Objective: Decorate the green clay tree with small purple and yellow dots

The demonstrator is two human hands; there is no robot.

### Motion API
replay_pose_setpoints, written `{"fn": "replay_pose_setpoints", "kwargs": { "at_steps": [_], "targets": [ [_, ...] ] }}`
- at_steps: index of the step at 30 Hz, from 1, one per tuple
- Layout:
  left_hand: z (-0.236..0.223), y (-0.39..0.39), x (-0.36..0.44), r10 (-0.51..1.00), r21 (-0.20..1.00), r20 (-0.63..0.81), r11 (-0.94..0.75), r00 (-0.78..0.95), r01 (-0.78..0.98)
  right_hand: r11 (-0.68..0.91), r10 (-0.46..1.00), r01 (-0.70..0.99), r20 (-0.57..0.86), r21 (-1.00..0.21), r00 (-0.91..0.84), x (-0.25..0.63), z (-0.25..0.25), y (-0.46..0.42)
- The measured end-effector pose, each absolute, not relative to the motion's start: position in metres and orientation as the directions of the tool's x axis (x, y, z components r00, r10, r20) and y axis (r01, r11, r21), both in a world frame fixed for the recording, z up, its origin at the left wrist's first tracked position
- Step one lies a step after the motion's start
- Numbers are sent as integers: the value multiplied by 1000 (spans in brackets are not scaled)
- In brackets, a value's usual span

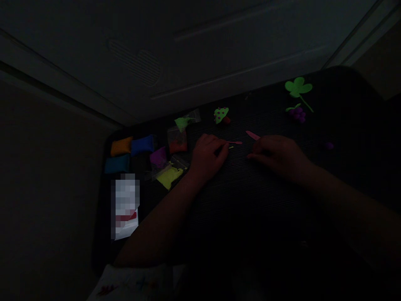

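Observation:
In dim light my left hand [209, 156] rests on the dark table, fingers bent and thumb near the index fingertip. A thin pink modelling tool [235, 143] with a flattened tip sticks out from its fingers. Just below that tip lies a small yellow strip of clay [231, 147], close to my thumb. My right hand [277, 154] is closed around a pink plastic clay knife [252, 135]; its blade points up and left, and the handle is hidden by the hand. Beyond both hands stands a clay mushroom [221, 115] with a green spotted cap and red stem.
Clay packs lie at left: orange [122, 146], blue [142, 144], teal [117, 164], purple [158, 157], yellow [170, 175], red [178, 144] and green [184, 122]. A bright phone-like screen [127, 230] sits nearer. Far right are a green clay clover [298, 87], purple grapes [297, 113] and a purple lump [329, 145].

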State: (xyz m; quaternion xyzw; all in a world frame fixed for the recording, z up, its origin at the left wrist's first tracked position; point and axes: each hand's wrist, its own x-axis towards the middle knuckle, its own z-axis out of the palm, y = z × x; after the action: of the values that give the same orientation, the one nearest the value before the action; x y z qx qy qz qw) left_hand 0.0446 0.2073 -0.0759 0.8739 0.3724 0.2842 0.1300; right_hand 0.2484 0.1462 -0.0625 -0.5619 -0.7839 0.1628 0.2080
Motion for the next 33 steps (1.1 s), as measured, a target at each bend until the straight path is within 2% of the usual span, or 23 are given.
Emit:
{"fn": "replay_pose_setpoints", "kwargs": {
  "at_steps": [14,22,25,33],
  "targets": [
    [-76,208,44,723,437,393,-691,568,576,353,935,799,156,-487,-318,247,-59,146],
    [-75,207,45,727,436,394,-686,562,582,351,936,890,98,-291,-337,248,-60,150],
    [-75,207,45,728,434,390,-686,564,584,350,937,901,94,-254,-337,249,-60,150],
    [-76,208,45,729,435,389,-685,564,585,333,942,890,73,-311,-327,251,-60,150]
  ]
}}
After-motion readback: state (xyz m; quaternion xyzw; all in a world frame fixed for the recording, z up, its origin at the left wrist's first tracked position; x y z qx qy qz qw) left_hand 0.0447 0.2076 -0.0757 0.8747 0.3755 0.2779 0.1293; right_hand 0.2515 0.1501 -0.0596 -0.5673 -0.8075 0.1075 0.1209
